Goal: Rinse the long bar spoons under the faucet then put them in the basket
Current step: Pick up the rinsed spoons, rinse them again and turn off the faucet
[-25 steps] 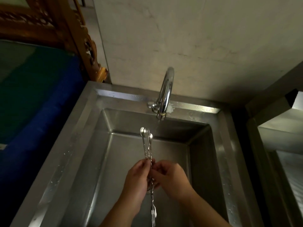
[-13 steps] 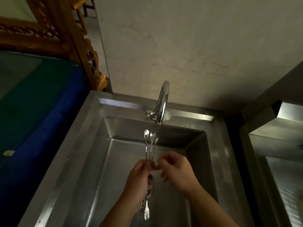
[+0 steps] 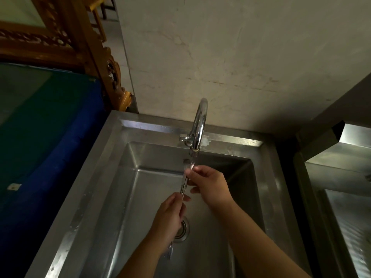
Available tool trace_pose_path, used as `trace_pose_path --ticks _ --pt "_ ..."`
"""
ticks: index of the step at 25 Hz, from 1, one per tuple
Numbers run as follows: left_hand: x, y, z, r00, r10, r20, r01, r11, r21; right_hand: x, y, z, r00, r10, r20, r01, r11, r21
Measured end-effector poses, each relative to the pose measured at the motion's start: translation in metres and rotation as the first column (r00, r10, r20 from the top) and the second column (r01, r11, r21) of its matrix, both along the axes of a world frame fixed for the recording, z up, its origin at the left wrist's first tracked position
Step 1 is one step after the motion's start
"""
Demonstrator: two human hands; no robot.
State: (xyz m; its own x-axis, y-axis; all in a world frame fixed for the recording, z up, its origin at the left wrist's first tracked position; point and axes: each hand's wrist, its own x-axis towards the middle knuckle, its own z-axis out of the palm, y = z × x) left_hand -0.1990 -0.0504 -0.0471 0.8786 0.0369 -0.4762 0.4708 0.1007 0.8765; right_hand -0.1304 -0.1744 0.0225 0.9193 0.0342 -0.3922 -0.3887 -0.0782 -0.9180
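Under the faucet (image 3: 197,125), bar spoons (image 3: 184,184) held by left hand (image 3: 168,219), right hand (image 3: 208,186)

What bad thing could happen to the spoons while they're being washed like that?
The wet spoons are thin and bunched together, held by the left hand and right hand, so one might slip out and clatter into the sink. The open drain sits right below, so a dropped spoon's end might poke into it.
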Motion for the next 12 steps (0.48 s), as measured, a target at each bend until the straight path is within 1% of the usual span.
trace_pose_path --ticks 4,6,9,12 --pt "0.015 0.009 0.0 1.0 -0.001 0.011 0.001 1.0 0.029 0.013 0.01 0.005 1.0 -0.028 -0.007 0.028 0.997 0.078" --pt "0.024 0.012 0.0 0.999 -0.022 0.026 0.02 0.997 0.069 0.019 0.011 0.006 1.0 -0.018 -0.001 0.018 0.995 0.103" --pt "0.03 0.014 0.002 0.993 -0.095 0.072 0.08 0.98 0.185 0.024 0.008 0.004 0.999 0.04 0.023 -0.042 0.994 0.098" --pt "0.03 0.01 -0.002 0.977 -0.178 0.12 0.125 0.926 0.357 0.024 0.005 0.003 0.994 0.088 0.058 -0.094 0.991 0.098"
